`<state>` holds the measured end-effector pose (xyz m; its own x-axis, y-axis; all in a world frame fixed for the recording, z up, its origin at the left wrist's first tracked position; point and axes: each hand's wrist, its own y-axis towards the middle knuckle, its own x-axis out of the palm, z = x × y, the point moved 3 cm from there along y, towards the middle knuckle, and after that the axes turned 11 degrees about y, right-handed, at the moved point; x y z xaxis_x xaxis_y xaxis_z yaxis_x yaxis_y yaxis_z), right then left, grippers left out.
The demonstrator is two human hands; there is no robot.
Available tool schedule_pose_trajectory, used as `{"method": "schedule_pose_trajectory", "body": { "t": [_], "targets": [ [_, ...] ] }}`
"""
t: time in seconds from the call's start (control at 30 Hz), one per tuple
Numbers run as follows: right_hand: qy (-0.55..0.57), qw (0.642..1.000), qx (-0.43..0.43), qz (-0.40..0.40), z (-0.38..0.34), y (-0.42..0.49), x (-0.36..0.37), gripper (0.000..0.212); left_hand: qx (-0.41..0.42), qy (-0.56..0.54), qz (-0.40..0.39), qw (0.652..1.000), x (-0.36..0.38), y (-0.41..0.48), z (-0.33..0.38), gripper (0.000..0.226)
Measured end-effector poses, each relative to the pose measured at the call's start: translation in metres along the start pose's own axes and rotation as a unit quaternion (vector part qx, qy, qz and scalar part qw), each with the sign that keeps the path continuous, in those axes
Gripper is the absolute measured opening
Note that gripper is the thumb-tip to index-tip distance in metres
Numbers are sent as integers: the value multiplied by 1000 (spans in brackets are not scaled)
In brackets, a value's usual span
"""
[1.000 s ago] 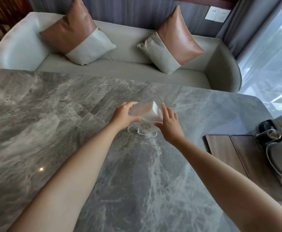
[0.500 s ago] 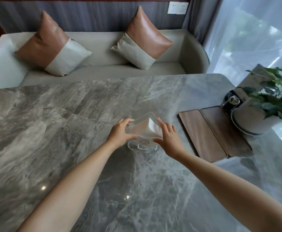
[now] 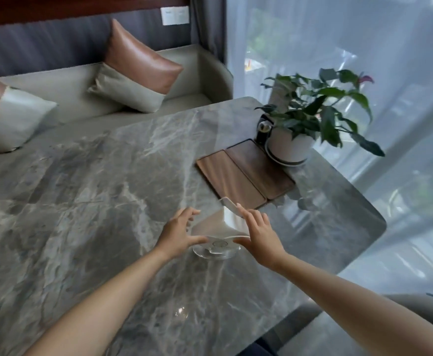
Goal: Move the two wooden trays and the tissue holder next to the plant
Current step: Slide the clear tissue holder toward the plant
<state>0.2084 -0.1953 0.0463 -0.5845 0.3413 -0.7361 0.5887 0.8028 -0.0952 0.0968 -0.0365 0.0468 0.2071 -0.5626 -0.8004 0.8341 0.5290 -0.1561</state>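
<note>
Tissue holder [image 3: 216,228] sits on the table [image 3: 81,201] between my hands, clear, round base down. My left hand [image 3: 178,233] is at its left side, fingers spread, thumb under the edge; my right hand [image 3: 257,233] lies flat against its right face, fingers together. Can't tell how firm the grip is. Two trays [image 3: 245,173] lie side by side just beyond, touching the plant [image 3: 313,116] pot.
</note>
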Motion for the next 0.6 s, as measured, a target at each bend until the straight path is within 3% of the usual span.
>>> {"method": "schedule_pose_trajectory", "body": {
  "t": [0.3, 0.6],
  "targets": [
    [15, 995, 53, 79, 78, -59, -60, 80, 115, 46, -56, 991, 64, 18, 94, 67],
    [27, 985, 118, 121, 144, -74, -123, 77, 175, 90, -116, 974, 111, 68, 184, 67]
  ]
}}
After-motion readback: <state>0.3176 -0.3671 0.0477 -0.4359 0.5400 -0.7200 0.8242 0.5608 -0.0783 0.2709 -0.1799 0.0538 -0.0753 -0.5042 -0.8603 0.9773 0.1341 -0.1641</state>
